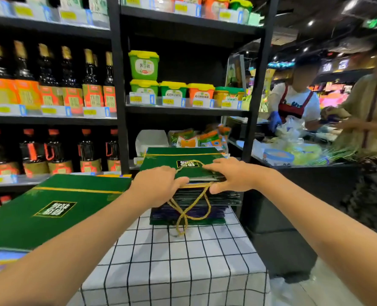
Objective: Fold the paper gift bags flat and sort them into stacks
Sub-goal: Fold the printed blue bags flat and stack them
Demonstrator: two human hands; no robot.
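A flat green gift bag (181,161) with a gold stripe lies on top of a stack of folded bags (196,206) at the far end of the checked tablecloth (172,261). My left hand (158,184) grips the bag's near edge with curled fingers. My right hand (231,175) lays its fingers on top of the bag, thumb under the near edge, pinching it. Gold rope handles (189,215) hang down over the front of the stack. Another flat green bag (57,208) lies on a second pile to the left.
Black shelves (117,85) with dark bottles (46,74) and green and orange tubs (143,65) stand right behind the table. To the right, two people (297,102) stand at a dark counter (304,173) with produce. The floor shows at lower right.
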